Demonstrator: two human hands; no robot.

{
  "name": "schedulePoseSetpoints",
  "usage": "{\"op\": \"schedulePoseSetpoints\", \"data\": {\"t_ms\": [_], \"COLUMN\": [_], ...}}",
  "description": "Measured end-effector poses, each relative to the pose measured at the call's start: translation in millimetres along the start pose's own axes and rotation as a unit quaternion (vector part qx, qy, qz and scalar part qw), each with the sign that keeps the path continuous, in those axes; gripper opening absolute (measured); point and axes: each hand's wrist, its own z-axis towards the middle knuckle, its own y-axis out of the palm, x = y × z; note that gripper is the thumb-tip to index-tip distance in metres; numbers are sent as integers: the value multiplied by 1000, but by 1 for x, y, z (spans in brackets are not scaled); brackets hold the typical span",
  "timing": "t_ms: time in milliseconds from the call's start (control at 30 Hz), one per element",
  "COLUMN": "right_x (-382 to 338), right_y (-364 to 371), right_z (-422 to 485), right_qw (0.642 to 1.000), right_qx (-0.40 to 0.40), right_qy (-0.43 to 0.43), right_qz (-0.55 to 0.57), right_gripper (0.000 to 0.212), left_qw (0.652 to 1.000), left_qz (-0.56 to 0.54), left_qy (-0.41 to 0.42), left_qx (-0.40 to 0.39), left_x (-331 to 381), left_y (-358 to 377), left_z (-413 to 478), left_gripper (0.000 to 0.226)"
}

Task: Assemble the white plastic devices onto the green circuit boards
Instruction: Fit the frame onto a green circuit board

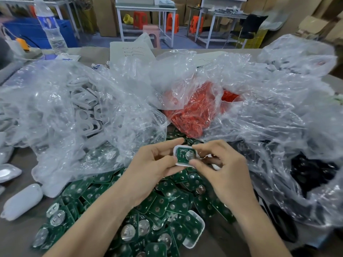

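Step in hand: green circuit board (181, 154) seemingly being seated in white plastic device (182, 164); left hand (157, 160) and right hand (220, 164) both pinching the device. Next likely needing even pressing.

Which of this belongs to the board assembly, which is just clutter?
Job: left hand and right hand pinching the white shell with a board in it; green board pile; bag of white shells.
Clutter: water bottle; red parts bag; black parts bag.

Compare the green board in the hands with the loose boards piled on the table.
The held board sits in a white shell, pinched by the left hand and right hand. The piled boards lie mostly bare and overlapping. Both are green with round metal discs.
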Motion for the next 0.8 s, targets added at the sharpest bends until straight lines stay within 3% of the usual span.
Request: {"op": "schedulePoseSetpoints", "data": {"t_ms": [200,333,433,567,600,700,800], "right_x": [1,4,7,7,6,7,6], "right_y": [-3,-5,-6,-9,-8,0,0], "right_z": [6,4,6,9,8,3,3], "right_qw": [997,991,956,858,861,927,936], "right_qx": [-30,-18,1,19,15,30,58], "right_qy": [-45,33,109,178,175,165,156], "right_qz": [-48,128,272,482,476,336,312], "right_gripper": [21,20,12,14,15,25,28], "left_qw": [1000,999,997,996,996,998,999], "left_qz": [7,-42,-64,-85,-85,-59,-1], "left_qy": [-7,-22,-26,-25,-23,-20,-9], "left_qx": [-4,-12,-17,-11,-11,13,45], "left_x": [0,1,3,4,3,0,-1], "left_y": [1,0,-1,-3,-3,0,0], "left_z": [0,0,0,0,0,0,-1], "left_gripper": [40,37,36,39,40,38,28]}}
